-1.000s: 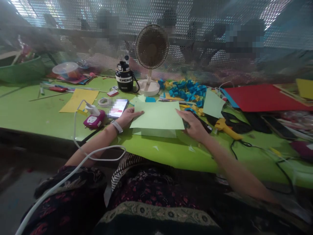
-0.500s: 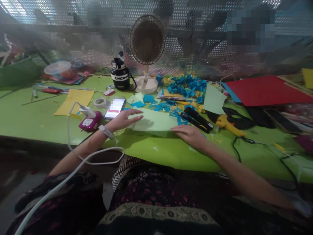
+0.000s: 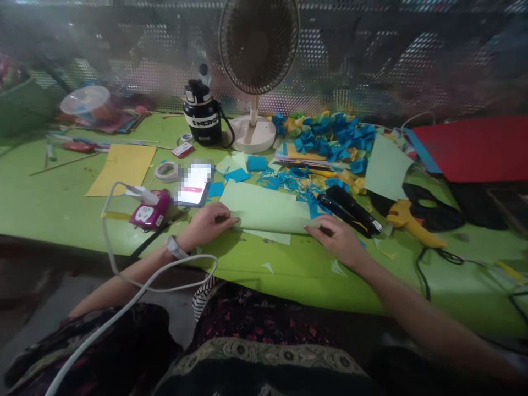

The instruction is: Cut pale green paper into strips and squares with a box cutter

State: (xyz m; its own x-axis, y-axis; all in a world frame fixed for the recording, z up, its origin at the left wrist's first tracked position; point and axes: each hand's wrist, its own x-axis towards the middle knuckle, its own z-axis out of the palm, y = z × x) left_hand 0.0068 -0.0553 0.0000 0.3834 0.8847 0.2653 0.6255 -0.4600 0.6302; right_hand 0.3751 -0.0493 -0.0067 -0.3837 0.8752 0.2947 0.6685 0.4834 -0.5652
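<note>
A light green paper sheet lies folded on the green table in front of me. My left hand, a watch on its wrist, is closed with its fingertips pinching the sheet's near left corner. At the near right corner my right hand lies low on the table, thumb and fingers closed on the paper's edge. A black stapler-like tool sits just beyond my right hand.
A phone, a pink plug adapter with a white cable, a tape roll and yellow paper lie left. Behind stand a black bottle and a fan. Blue paper pieces, a yellow glue gun and a red sheet are right.
The green sheet, held up a second ago, now lies flat and folded on the table. Both hands have come down to its near corners. My view has dipped closer to the table.
</note>
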